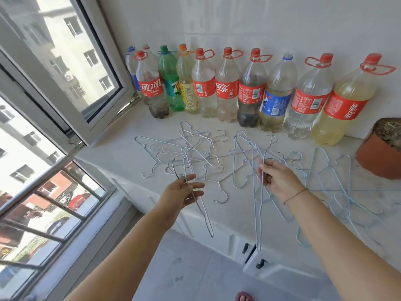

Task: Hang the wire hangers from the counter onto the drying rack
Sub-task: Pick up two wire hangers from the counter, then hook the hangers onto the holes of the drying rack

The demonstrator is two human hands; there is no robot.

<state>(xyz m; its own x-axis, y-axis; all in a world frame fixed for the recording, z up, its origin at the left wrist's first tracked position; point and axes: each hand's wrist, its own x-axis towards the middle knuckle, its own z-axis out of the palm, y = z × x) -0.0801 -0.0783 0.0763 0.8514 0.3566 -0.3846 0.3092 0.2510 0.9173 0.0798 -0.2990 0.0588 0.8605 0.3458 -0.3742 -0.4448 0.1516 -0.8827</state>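
Note:
Several pale blue wire hangers lie tangled in loose piles across the white counter, with more hangers spread to the right. My left hand grips a wire hanger that hangs down past the counter's front edge. My right hand pinches another wire hanger near its neck, its hook pointing up and its body dangling in front of the cabinet. No drying rack shows in view.
A row of large plastic soda bottles lines the back wall. A terracotta pot stands at the counter's right end. An open window is on the left. Cabinet doors sit below the counter, above a tiled floor.

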